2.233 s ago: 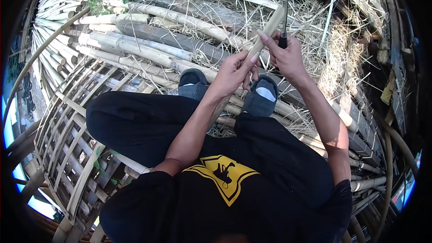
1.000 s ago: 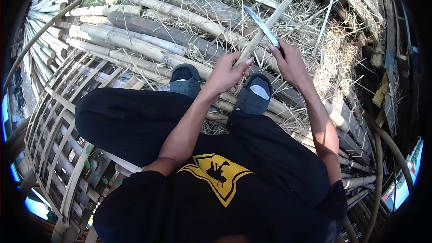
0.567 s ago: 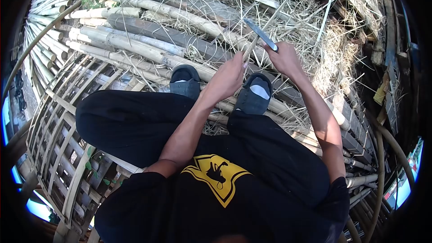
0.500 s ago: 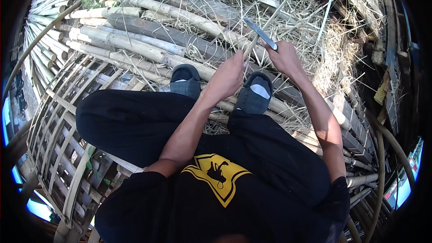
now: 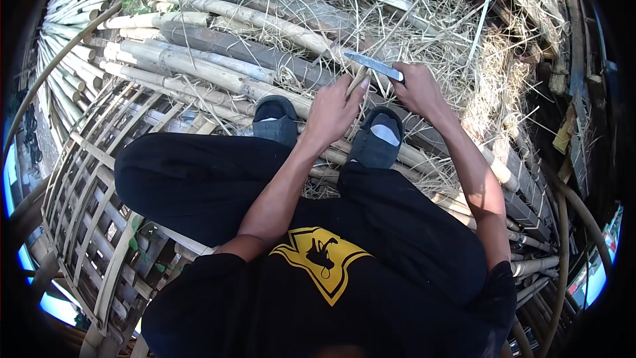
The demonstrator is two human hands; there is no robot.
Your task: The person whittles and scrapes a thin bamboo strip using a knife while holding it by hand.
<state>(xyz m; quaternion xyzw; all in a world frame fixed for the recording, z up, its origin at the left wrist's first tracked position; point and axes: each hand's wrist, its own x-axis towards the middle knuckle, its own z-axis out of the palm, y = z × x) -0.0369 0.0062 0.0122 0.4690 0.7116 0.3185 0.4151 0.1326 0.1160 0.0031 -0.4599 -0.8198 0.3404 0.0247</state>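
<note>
My left hand [image 5: 336, 107] is closed around the near end of a long thin bamboo strip [image 5: 405, 18], which slants away up and to the right over the shavings. In my right hand [image 5: 420, 90] is a knife [image 5: 375, 65], gripped by its handle, which the fingers mostly hide. Its blade points left and lies across the strip just beyond my left fingers. Whether the edge is biting into the bamboo I cannot tell.
Bamboo poles [image 5: 199, 69] and a dark wooden beam [image 5: 245, 46] lie under my sandals [image 5: 375, 142]. Pale shavings [image 5: 437, 46] cover the ground ahead. A woven bamboo lattice [image 5: 99, 205] curves along my left, and stacked pole ends [image 5: 76, 59] sit at the far left.
The knife blade has swung from pointing up-left to lying more nearly level across the strip, nearer my left hand. My left hand has shifted slightly left and the strip has turned a little.
</note>
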